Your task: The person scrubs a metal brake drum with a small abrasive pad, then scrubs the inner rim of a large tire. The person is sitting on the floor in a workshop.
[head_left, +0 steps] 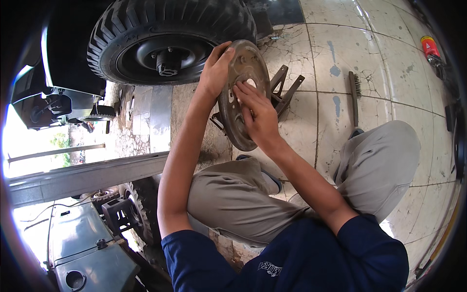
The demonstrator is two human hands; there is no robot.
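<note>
A round, brownish metal brake backing plate with a central hole and smaller openings stands tilted on edge in front of me. My left hand is closed round its upper left rim. My right hand lies against the plate's face, fingers stretched out just by the central hole. Nothing shows under those fingers, though their undersides are hidden. Behind and partly below the plate is a dark metal stand with angled legs, mostly covered by the plate.
A large black wheel stands just beyond my left hand. On the tiled floor to the right lie a wire brush and, farther off, a red and yellow can. Dark vehicle parts fill the left side. My bent knees flank the near floor.
</note>
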